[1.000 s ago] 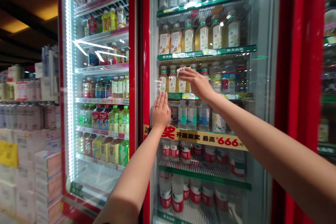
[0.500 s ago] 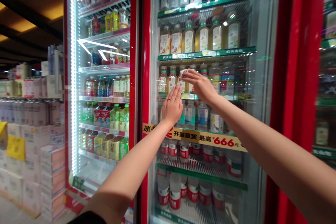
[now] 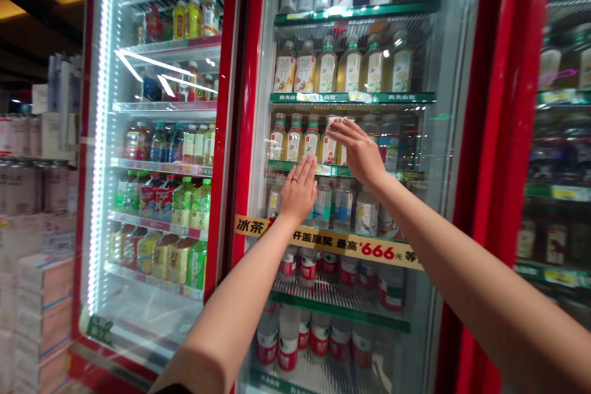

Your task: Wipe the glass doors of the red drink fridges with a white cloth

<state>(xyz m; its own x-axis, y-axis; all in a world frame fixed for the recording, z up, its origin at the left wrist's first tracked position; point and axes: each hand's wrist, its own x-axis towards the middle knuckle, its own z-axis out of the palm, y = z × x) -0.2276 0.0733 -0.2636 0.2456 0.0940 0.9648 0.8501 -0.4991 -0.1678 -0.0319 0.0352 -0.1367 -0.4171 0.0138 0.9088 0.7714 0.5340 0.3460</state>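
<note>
Right hand point(image 3: 361, 151), as we find it: fingers brought together over a white wipe point(image 3: 340, 118), which sits at the fingertips against the drinks cooler's glass door point(image 3: 415, 135), before a shelf of green-capped bottles point(image 3: 311, 140). Our left hand point(image 3: 299, 192), a ring point(image 3: 294, 180) on one finger, lies flat on the glass, lower left of the wipe, fingers extended. We record a yellow promotional strip point(image 3: 341, 249) lower across the door.
</note>
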